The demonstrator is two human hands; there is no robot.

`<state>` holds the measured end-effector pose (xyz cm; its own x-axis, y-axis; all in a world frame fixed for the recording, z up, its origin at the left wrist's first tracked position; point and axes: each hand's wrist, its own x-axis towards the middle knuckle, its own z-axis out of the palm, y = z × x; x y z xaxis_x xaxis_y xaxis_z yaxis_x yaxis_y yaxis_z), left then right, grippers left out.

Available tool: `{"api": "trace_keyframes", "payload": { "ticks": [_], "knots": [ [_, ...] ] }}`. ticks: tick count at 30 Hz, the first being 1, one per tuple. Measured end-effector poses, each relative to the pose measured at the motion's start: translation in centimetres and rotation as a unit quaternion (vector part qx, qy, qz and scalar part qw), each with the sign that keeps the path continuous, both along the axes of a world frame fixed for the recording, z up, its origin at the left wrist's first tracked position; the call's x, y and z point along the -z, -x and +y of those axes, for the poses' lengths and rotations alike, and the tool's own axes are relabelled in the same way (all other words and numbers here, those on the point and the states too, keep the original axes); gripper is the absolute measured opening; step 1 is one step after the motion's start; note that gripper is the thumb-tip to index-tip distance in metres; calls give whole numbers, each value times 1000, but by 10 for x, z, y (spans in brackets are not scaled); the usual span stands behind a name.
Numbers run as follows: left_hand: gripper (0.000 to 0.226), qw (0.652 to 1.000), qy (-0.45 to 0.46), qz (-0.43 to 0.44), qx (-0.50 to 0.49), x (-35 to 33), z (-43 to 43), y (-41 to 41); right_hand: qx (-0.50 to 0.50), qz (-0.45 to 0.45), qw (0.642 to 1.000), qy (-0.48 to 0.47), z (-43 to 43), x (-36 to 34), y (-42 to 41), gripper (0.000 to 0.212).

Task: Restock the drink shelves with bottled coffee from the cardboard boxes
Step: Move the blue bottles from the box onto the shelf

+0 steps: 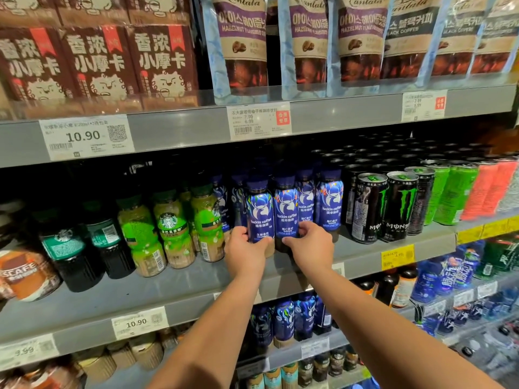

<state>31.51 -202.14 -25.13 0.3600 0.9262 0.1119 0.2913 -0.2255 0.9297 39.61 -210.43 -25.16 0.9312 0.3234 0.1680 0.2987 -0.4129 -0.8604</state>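
Left hand (243,249) grips 1 blue coffee bottle (259,217); right hand (310,242) grips its neighbour bottle (286,217), both near the shelf lip (168,301), Monster cans (387,206) close right.

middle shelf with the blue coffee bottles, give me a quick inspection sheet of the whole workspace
surface: grey middle shelf, bare strip along its front edge.
job's things: left blue bottle and right blue bottle upright at the front of the blue row; cardboard boxes not in view.
clutter: green-label bottles to the left, black cans to the right, in their own rows.
grippers: left hand grips the left bottle's base; right hand grips the right bottle's base.
cables: nothing seen.
surroundings: coffee pouches and brown cartons on the shelf above; more blue bottles below; price tags on shelf edges.
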Motion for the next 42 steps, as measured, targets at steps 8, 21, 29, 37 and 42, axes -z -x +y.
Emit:
{"api": "trace_keyframes", "payload": {
  "ticks": [8,21,29,37,42],
  "knots": [
    [41,999,6,-29,23,7,3,1,-3,-19,1000,20,0,3,1,31],
    [37,1000,-15,22,7,3,-2,6,-12,-44,998,43,-4,2,4,23],
    [22,972,-139,164,94,-17,-6,69,-84,-145,981,94,-7,-17,49,9],
    [31,874,-308,344,154,-28,-1,164,-171,-217,889,365,-14,-30,146,30],
    [26,829,-337,400,198,-18,-9,211,-180,-189,865,429,-27,-18,194,32]
  ]
}}
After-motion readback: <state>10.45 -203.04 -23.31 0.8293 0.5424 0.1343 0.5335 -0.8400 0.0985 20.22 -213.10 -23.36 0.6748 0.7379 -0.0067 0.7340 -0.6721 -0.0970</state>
